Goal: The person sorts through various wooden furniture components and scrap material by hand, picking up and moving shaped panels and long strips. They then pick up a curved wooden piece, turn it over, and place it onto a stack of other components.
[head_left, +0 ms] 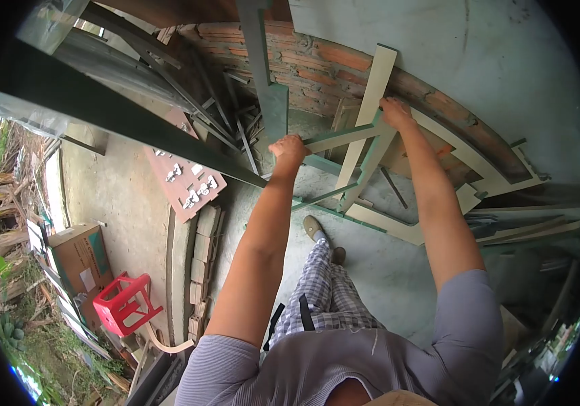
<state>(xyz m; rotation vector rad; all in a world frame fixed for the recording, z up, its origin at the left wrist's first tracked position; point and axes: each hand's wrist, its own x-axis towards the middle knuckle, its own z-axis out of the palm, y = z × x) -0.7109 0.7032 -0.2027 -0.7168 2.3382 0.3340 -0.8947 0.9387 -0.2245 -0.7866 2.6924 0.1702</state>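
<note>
Both arms reach forward to a frame (340,140) of pale boards with green edges. My left hand (288,147) is closed around the frame's near-left end, beside a green upright post (275,111). My right hand (396,112) has its fingers wrapped over the frame's upper right corner. Just behind it a long pale board (376,81) leans at a slant. More pale boards with green edges (388,223) lie below and to the right of the frame.
A brick wall (310,71) curves behind the boards. At the left are a brown board with white pieces (181,169), an overturned red stool (127,304), a cardboard box (81,260) and stacked bricks (203,254). A dark beam (127,122) crosses the upper left.
</note>
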